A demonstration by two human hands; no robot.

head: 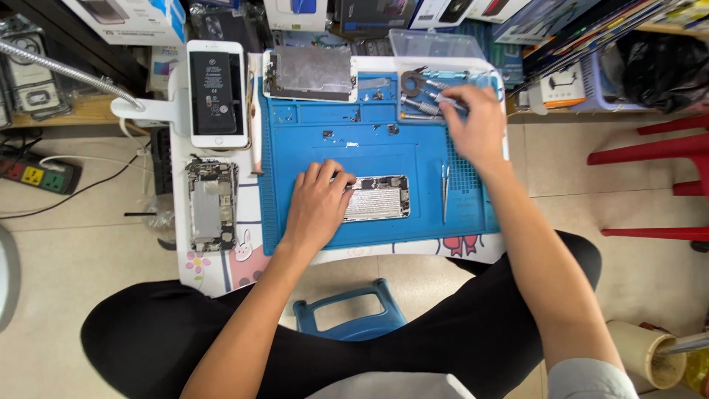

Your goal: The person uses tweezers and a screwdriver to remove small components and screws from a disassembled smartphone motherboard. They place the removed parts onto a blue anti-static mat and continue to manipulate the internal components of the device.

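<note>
Left hand: the left hand (319, 205) lies flat, palm down, fingers loosely spread and slightly curled, pressing on the left end of the opened silver phone body with its bare circuit board and battery bay showing (377, 198).
Phone body: it rests on the blue silicone repair mat (310, 140) that covers the white bench (221, 277); its long axis runs left to right, and most of it sticks out to the right of the left hand's fingertips.
Right hand: the right hand (473, 125) reaches up and away from the phone body, fingers bent down into the clear plastic tool tray with metal screwdrivers and tweezers (432, 100). The fingertips close on a slim metal screwdriver handle (450, 102); whether it is fully pinched or only touched I cannot tell.
Key relation: the phone body lies down and to the left of the right hand, well apart from it; the left hand is much the nearer and is already on it.
Between them: a pair of thin steel tweezers (445, 192) lies just right of the phone body, pointing away from the person, below the right hand's wrist.
Left of the left hand: a second stripped phone chassis (211, 205) off the mat, and beyond it a white phone lying open-backed with a black battery (216, 92).
Beyond the left hand: a detached screen panel with a silver metal back plate (310, 72) at the mat's far edge.
</note>
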